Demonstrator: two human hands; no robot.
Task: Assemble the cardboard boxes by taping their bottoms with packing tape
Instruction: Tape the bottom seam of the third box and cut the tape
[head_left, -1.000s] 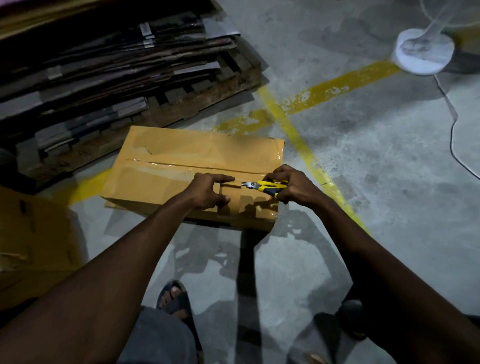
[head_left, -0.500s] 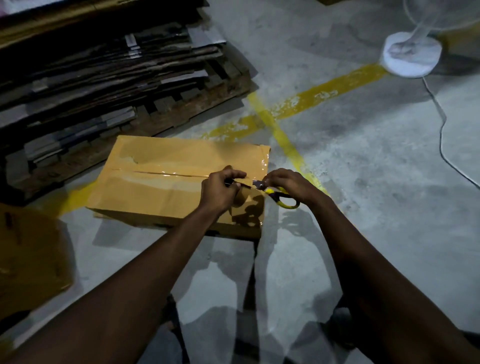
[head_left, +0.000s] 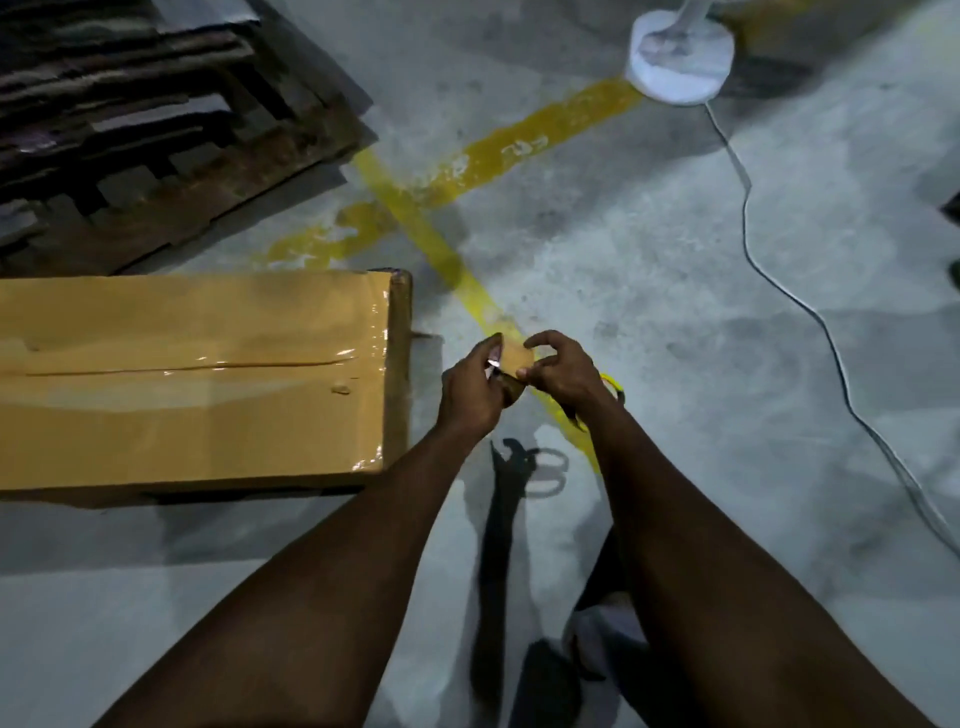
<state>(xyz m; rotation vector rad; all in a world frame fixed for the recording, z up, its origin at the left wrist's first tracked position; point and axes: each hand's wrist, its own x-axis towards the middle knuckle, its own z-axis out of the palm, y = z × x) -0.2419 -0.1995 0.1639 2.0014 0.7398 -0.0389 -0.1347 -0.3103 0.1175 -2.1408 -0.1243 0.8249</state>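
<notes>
A cardboard box (head_left: 197, 384) lay on the floor (head_left: 623, 291), its bottom seam already taped shut, while just beside it the left hand (head_left: 470, 395) clasped the tape roll (head_left: 514, 358) in curled fingers and the right hand (head_left: 563, 374) pinched its edge; flattened cardboard (head_left: 156, 130) behind suggested more boxes remained.

Left forearm (head_left: 311, 597) and right forearm (head_left: 727, 571): both bare along all the length in view, lean, muscle lines faintly marked under the dim light. The left hand (head_left: 470, 395) and right hand (head_left: 566, 376) are likewise bare, with knuckles plainly ridged. Low between the arms is a small patch of grey cloth (head_left: 605, 631), seemingly clothing at the leg but too blurred to name the garment. Just below it is a dark rounded shape (head_left: 545, 686), possibly footwear, too smeared to tell.
</notes>
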